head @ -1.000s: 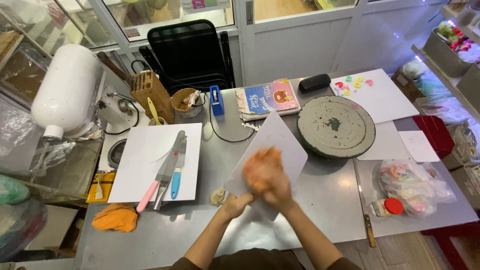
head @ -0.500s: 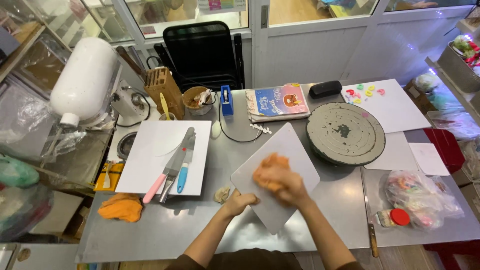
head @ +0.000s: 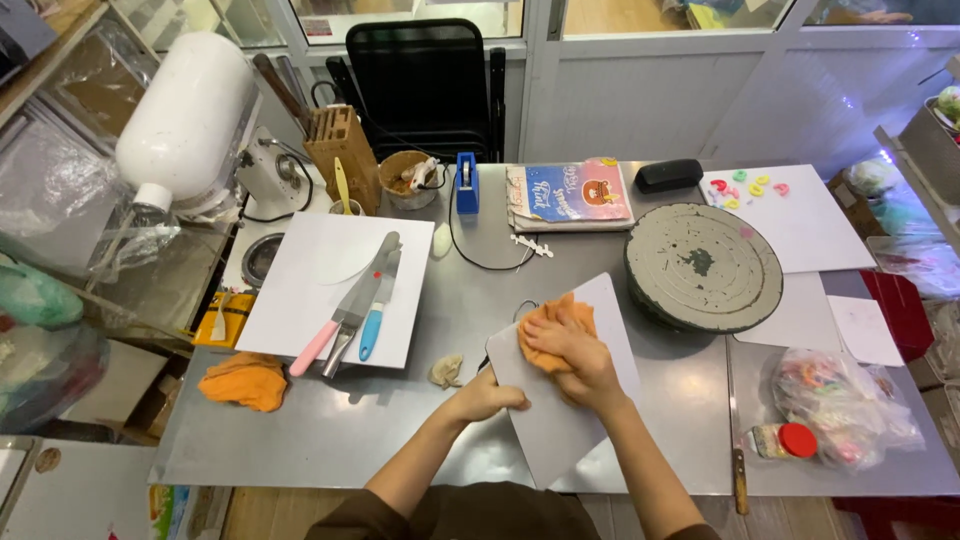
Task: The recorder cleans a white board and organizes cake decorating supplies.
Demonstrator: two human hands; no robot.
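An orange cloth (head: 556, 322) is pressed flat under the right hand (head: 575, 352), fingers spread and curled over it, onto a grey-white board (head: 560, 420) that lies tilted on the steel table (head: 330, 440) near the person. The board's left edge is pinned by the left hand (head: 490, 397), which is closed down on the rim with nothing else held. The cloth is seen on the far part of the board; the near part shows no smears, though whether it has been wiped cannot be told, so the wiping is judged to be under way and not finished. A small lump of pale dough (head: 446, 371) lies just left of the left hand, apart from the board. Further left, a white sheet (head: 300, 300) carries a pink-handled spatula (head: 340, 325) and a blue-handled one (head: 376, 308), and a second orange rag (head: 243, 380) is bunched at the near left. To the right, a grey turntable (head: 704, 266) stands close to the board's far right corner and could be knocked by a wide stroke. A clear bag of coloured bits (head: 840, 405) and a red-capped jar (head: 780, 440) lie at the near right. At the far side are set a knife block (head: 340, 150), a blue tape dispenser (head: 466, 183), a booklet (head: 570, 193) and a black chair (head: 425, 85).
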